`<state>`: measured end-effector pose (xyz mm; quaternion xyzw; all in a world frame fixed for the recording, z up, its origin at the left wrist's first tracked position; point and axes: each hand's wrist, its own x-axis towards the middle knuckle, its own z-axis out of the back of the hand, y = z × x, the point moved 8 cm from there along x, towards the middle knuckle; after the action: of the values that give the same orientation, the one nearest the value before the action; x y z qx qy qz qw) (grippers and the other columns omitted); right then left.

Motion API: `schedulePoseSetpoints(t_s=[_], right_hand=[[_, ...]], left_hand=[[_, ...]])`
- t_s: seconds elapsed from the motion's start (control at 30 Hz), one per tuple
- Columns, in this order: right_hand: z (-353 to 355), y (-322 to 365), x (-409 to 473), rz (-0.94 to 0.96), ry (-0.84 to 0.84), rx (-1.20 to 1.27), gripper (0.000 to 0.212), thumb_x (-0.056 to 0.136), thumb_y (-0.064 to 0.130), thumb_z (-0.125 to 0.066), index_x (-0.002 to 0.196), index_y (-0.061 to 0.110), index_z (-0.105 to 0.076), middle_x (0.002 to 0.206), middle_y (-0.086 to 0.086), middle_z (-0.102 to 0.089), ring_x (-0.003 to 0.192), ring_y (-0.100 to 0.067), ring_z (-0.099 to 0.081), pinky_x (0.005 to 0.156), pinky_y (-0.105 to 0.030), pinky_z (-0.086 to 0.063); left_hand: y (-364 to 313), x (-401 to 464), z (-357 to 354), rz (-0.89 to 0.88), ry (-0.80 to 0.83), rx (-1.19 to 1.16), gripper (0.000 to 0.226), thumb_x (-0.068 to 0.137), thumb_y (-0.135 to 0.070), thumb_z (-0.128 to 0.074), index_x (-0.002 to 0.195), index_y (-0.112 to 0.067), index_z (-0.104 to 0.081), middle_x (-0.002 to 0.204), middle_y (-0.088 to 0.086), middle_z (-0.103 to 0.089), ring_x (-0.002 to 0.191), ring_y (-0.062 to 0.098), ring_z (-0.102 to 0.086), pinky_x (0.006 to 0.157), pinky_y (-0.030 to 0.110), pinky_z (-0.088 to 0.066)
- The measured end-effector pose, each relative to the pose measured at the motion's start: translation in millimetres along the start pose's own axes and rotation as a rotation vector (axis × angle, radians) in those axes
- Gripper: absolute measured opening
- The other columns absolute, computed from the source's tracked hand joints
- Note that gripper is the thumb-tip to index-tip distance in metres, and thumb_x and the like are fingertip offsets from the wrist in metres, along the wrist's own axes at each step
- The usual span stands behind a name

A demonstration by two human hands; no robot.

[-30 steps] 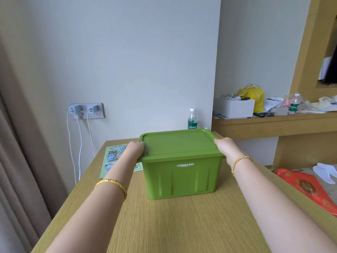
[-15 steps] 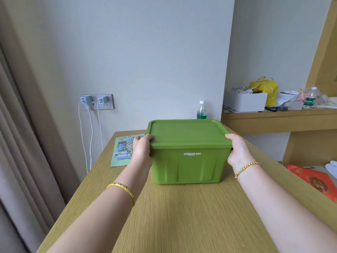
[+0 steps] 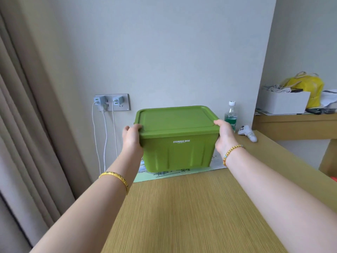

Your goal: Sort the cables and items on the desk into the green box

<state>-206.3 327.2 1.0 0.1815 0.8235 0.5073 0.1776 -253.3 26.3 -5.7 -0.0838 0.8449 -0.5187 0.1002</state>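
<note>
While the lid is on, the green box (image 3: 177, 143) is gripped at both ends above the far part of the desk (image 3: 191, 207).

The left hand (image 3: 131, 138) is curled round the box's left rim, thumb laid on the lid's edge, and the right hand (image 3: 224, 136) is curled round the right rim in the same way; whether the base touches the surface or is raised just above it cannot be told. Under the box a printed paper sheet (image 3: 169, 174) is seen on the desk. Behind the box, near the wall, a green-labelled bottle (image 3: 231, 115) is stood upright, and a white game controller (image 3: 248, 133) is laid just beside it. Two white cables (image 3: 104, 143) are hung from chargers in the wall socket (image 3: 112, 102) at the left. On the side shelf a white box (image 3: 283, 102) and a yellow bag (image 3: 308, 88) are kept.
</note>
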Motion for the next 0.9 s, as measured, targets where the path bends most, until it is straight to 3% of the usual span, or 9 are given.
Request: schedulePoseSetpoints(t_s=[0.1, 0.2, 0.27, 0.4, 0.5, 0.57, 0.67, 0.8, 0.9], right_hand=[[-14, -18, 27, -0.019, 0.01, -0.044, 0.052, 0.079, 0.019, -0.057, 0.129, 0.005, -0.05, 0.137, -0.013, -0.048, 0.126, -0.03, -0.045, 0.109, -0.048, -0.032], [-17, -33, 48, -0.022, 0.001, -0.068, 0.038, 0.079, 0.019, -0.055, 0.117, 0.01, -0.052, 0.136, -0.013, -0.048, 0.126, -0.031, -0.044, 0.108, -0.048, -0.033], [-16, -38, 57, 0.0, -0.012, -0.077, 0.031, 0.08, 0.019, -0.053, 0.112, 0.015, -0.052, 0.133, -0.013, -0.05, 0.124, -0.03, -0.045, 0.107, -0.049, -0.033], [-24, -44, 70, 0.065, -0.013, -0.114, 0.031, 0.085, 0.019, -0.049, 0.115, 0.013, -0.05, 0.126, -0.009, -0.051, 0.116, -0.023, -0.045, 0.107, -0.043, -0.03], [-39, -49, 71, 0.105, 0.01, -0.159, 0.019, 0.087, 0.019, -0.044, 0.106, 0.017, -0.043, 0.125, -0.012, -0.048, 0.1, -0.019, -0.042, 0.104, -0.041, -0.03], [-44, -48, 72, 0.129, 0.008, -0.199, 0.028, 0.089, 0.021, -0.041, 0.116, 0.012, -0.042, 0.131, -0.011, -0.043, 0.102, -0.021, -0.044, 0.099, -0.038, -0.03], [-44, -45, 76, 0.111, -0.01, -0.271, 0.04, 0.092, 0.029, -0.037, 0.127, 0.009, -0.037, 0.138, -0.009, -0.039, 0.126, -0.026, -0.038, 0.101, -0.041, -0.031], [-42, -45, 68, 0.105, 0.019, -0.342, 0.058, 0.09, 0.057, -0.033, 0.129, 0.013, -0.035, 0.12, -0.003, -0.046, 0.1, -0.019, -0.045, 0.089, -0.033, -0.035], [-31, -61, 46, 0.023, 0.087, -0.367, 0.078, 0.087, 0.067, -0.023, 0.144, 0.015, -0.021, 0.142, 0.001, -0.039, 0.127, -0.022, -0.041, 0.109, -0.042, -0.031]], left_hand=[[18, 23, 9, 0.018, -0.033, -0.025, 0.062, 0.08, -0.013, -0.055, 0.139, -0.01, -0.037, 0.139, 0.016, -0.048, 0.094, 0.022, -0.051, 0.077, 0.031, -0.043], [31, 38, 9, 0.002, -0.008, -0.048, 0.065, 0.081, -0.011, -0.052, 0.142, -0.009, -0.031, 0.143, 0.018, -0.043, 0.084, 0.022, -0.05, 0.067, 0.026, -0.042], [33, 45, 5, -0.041, 0.012, -0.021, 0.067, 0.082, -0.01, -0.05, 0.145, -0.015, -0.026, 0.139, 0.015, -0.045, 0.08, 0.019, -0.051, 0.066, 0.026, -0.041], [22, 62, 3, -0.117, -0.036, 0.17, 0.063, 0.087, -0.014, -0.041, 0.146, -0.023, -0.021, 0.123, -0.001, -0.04, 0.107, 0.021, -0.048, 0.088, 0.03, -0.042], [8, 79, 6, -0.169, -0.093, 0.298, 0.048, 0.092, -0.018, -0.028, 0.14, -0.018, -0.035, 0.116, 0.001, -0.044, 0.099, 0.021, -0.046, 0.085, 0.032, -0.039], [4, 86, 5, -0.186, -0.068, 0.374, 0.045, 0.092, -0.017, -0.025, 0.132, -0.015, -0.045, 0.111, 0.005, -0.049, 0.097, 0.021, -0.045, 0.085, 0.033, -0.04], [1, 88, 5, -0.19, -0.059, 0.51, 0.044, 0.093, -0.018, -0.024, 0.132, -0.015, -0.045, 0.106, 0.005, -0.048, 0.094, 0.02, -0.043, 0.088, 0.035, -0.042], [-4, 67, 3, -0.242, -0.097, 0.648, 0.043, 0.1, -0.027, -0.021, 0.128, -0.005, -0.044, 0.102, 0.01, -0.052, 0.091, 0.024, -0.045, 0.078, 0.029, -0.034], [3, 36, 7, -0.223, -0.112, 0.705, 0.054, 0.101, -0.04, -0.017, 0.128, -0.001, -0.042, 0.12, 0.016, -0.051, 0.113, 0.03, -0.049, 0.083, 0.031, -0.033]])
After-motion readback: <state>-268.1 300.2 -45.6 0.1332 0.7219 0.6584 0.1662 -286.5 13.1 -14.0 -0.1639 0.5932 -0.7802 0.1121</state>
